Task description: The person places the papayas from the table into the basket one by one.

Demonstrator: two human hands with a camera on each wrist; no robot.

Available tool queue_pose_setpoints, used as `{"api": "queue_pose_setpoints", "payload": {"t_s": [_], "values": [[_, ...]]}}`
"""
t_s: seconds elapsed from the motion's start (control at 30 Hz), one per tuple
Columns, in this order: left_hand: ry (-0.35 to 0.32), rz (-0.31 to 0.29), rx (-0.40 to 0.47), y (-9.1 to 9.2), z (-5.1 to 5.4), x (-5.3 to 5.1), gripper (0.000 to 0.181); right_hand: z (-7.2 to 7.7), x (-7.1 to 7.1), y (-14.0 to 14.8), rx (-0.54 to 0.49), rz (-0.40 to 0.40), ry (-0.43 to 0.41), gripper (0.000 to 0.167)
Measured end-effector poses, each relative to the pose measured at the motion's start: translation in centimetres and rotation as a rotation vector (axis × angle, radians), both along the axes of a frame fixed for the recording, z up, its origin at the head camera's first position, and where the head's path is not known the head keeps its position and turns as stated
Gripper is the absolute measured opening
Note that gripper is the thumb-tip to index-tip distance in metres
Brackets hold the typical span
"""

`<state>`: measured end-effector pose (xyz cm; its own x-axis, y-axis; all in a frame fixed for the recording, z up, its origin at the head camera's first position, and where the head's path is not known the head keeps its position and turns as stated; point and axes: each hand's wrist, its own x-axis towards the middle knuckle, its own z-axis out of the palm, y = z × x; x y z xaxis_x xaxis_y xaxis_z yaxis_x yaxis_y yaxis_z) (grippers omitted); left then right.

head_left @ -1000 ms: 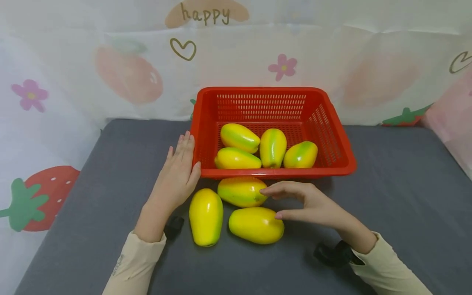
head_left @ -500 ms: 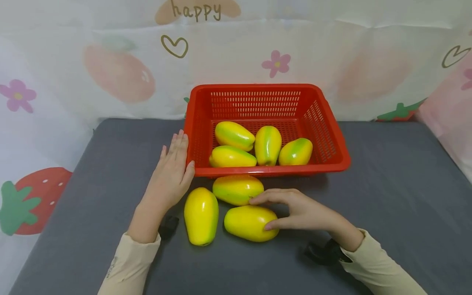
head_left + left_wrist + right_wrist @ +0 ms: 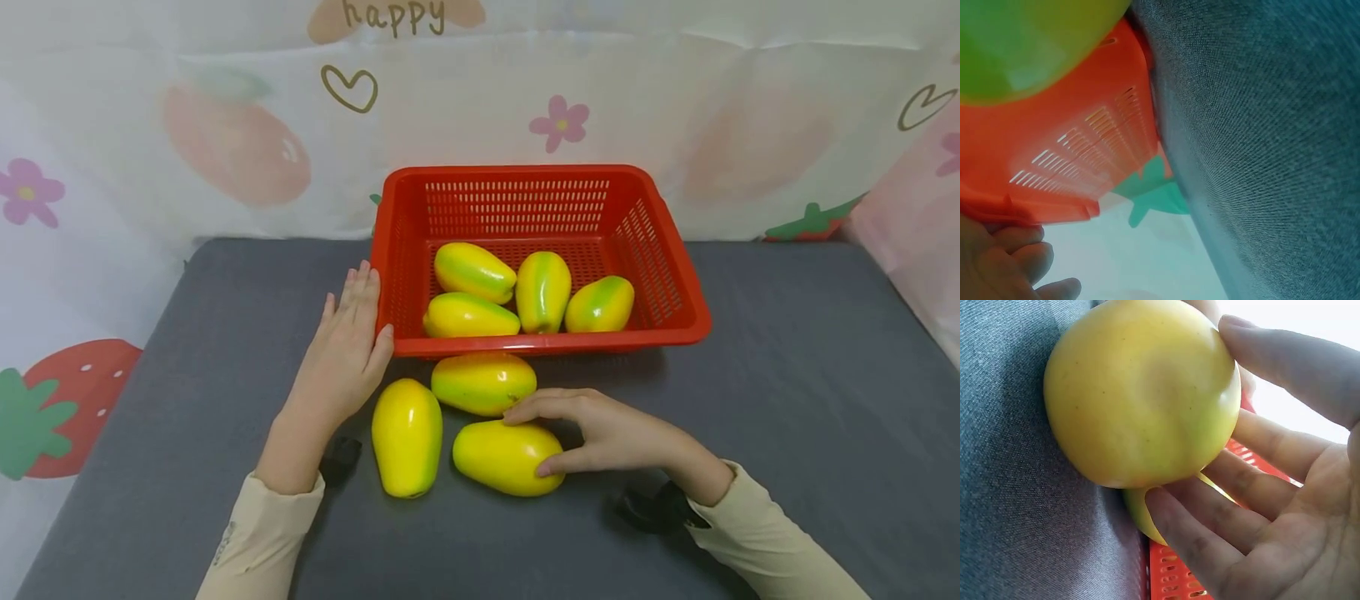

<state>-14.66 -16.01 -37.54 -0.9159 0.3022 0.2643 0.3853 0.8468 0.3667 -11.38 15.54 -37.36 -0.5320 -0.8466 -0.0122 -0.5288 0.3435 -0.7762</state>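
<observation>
My right hand point(image 3: 611, 433) grips the right end of a yellow papaya point(image 3: 498, 460) on the table, thumb on its near side and fingers on its far side. The right wrist view shows the papaya's point(image 3: 1141, 394) blunt end between thumb and fingers. My left hand point(image 3: 337, 358) rests with straight fingers along the left side of a red basket point(image 3: 555, 343); its fingertips are at the basket's point(image 3: 1085, 144) rim in the left wrist view. Another papaya point(image 3: 483, 383) lies against the basket's front, and one more papaya point(image 3: 407, 437) stands lengthwise to the left.
Several yellow-green papayas point(image 3: 543, 292) lie inside the basket. The basket stands at the back of a grey cloth-covered table point(image 3: 795, 375). Behind it hangs a white printed curtain point(image 3: 465, 108). A black wrist strap point(image 3: 656, 507) sits under my right wrist.
My right hand has moved left and slightly down, from beside the near papaya to a grip on its right end. My left hand stays against the basket. The head view has shifted slightly.
</observation>
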Motion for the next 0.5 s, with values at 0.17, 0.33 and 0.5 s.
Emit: {"api": "queue_pose_setpoints", "payload": {"t_s": [0.17, 0.33, 0.5], "values": [[-0.002, 0.003, -0.004, -0.04, 0.02, 0.07, 0.063, -0.13, 0.09, -0.14, 0.020, 0.020, 0.014, 0.057], [0.002, 0.001, -0.006, -0.07, 0.03, 0.12, 0.063, -0.29, 0.22, -0.32, 0.049, 0.034, 0.018, 0.062], [0.001, -0.001, -0.004, -0.05, 0.03, 0.13, 0.063, -0.59, 0.24, -0.46, 0.080, 0.046, 0.015, 0.071]]}}
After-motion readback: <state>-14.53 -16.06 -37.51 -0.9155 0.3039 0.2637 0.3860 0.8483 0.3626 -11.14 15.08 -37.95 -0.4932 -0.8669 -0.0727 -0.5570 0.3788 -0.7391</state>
